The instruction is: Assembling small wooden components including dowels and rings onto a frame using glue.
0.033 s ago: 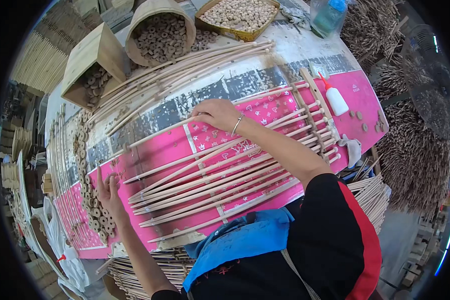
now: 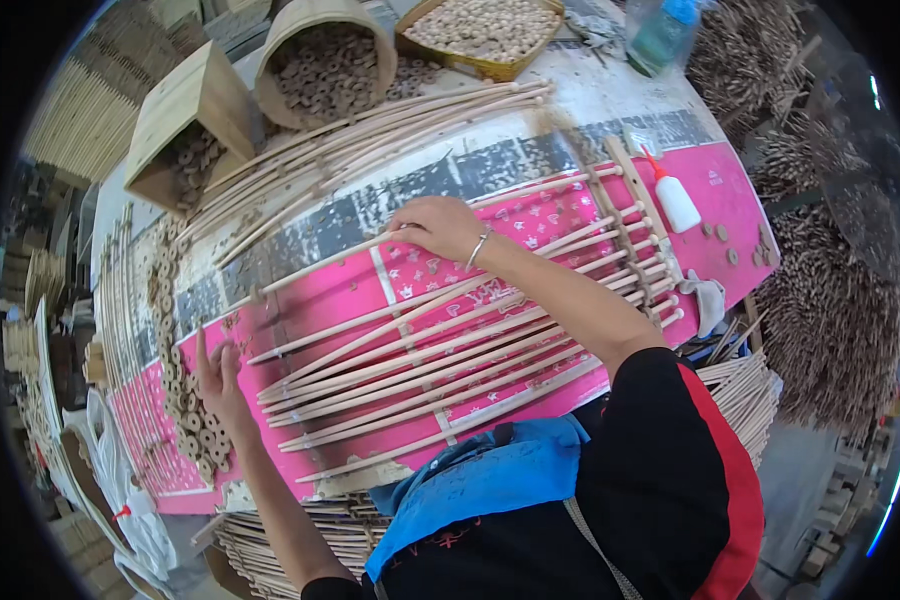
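My right hand is closed with its fingers and thumb on a long thin wooden stick lying across the far side of the pink mat. That stick has a small ring near its left end and a round knob at its right end. At the left, my left hand has its index finger stretched out and its thumb apart, with nothing visible in it. Beside it lies a row of wooden rings. Between my hands and body, several knobbed sticks lie side by side, their right ends at a notched wooden rack.
At the back stand a square wooden box and a round wooden tub, both holding rings. A yellow tray holds wooden beads. More sticks lie before them. A white glue bottle lies at the right, near a cloth.
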Tool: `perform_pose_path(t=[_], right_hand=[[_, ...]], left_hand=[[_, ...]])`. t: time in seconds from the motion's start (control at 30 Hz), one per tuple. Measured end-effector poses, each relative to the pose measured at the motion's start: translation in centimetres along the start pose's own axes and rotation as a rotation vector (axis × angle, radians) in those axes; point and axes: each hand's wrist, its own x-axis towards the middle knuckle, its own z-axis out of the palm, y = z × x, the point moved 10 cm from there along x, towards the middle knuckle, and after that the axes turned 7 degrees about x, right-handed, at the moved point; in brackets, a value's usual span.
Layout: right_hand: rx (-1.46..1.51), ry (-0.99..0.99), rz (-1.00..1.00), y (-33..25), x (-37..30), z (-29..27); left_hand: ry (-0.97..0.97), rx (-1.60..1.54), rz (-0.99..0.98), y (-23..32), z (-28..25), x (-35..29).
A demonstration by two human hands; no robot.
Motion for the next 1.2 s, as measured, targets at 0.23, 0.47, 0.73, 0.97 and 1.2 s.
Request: perform_pose_path(t=[0.23,0.47,0.73,0.97,1.2], right_hand=[[-0.003,-0.011,-0.04,0.0,-0.5,-2.4],[-0.055,-0.016,-0.012,-0.5,-0.4,-1.2],[-0.029,-0.002,-0.043,-1.6,-0.6,-1.4],[-0.087,0.049,-0.139,-6.5,0.5,-2.4],[-0.208,0.228,-0.53,-23.9,4.5,-3.0]], left_hand=[[0.085,0.555,0.487,3.3,2.7,2.6],[-0.092,0.773,0.482,4.9,7.1,3.3],[-0.124,0.818,0.541,4.5,9.1,4.1],[-0.134,0.825,0.763,10.5,12.0,0.0],[0.089,0.88,0.541,9.1,1.2,1.6]])
